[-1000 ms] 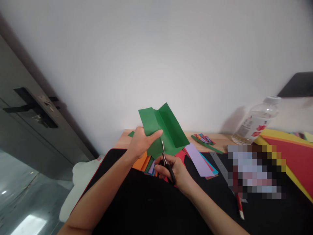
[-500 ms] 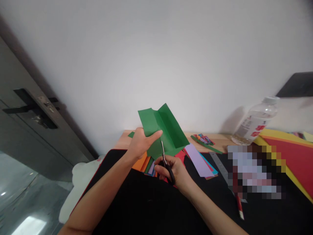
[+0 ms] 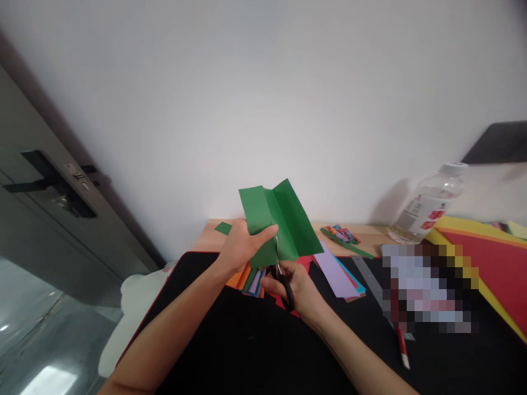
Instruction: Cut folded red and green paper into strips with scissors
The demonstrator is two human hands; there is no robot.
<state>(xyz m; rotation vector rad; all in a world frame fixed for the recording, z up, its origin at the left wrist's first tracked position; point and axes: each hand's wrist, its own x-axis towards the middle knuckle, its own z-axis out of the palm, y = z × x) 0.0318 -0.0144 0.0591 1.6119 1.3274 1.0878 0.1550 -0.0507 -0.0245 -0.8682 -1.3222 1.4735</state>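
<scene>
My left hand (image 3: 242, 244) pinches the lower left part of a creased green paper sheet (image 3: 282, 216) and holds it up above the table. My right hand (image 3: 294, 288) grips black-handled scissors (image 3: 282, 277). Their blades point up into the sheet's bottom edge, close beside my left thumb. Under both hands lies a stack of coloured paper strips (image 3: 251, 278) on a black mat (image 3: 247, 340).
A purple strip (image 3: 335, 269) and a metal ruler (image 3: 370, 277) lie right of my hands. Paper scraps (image 3: 343, 235) sit on the wooden table edge. A plastic bottle (image 3: 430, 203) stands at the right beside red and yellow sheets (image 3: 494, 263). A door (image 3: 49, 186) is at left.
The green sheet and my left hand have shifted slightly right and down. The scissor blades have gone further up into the paper's bottom edge.
</scene>
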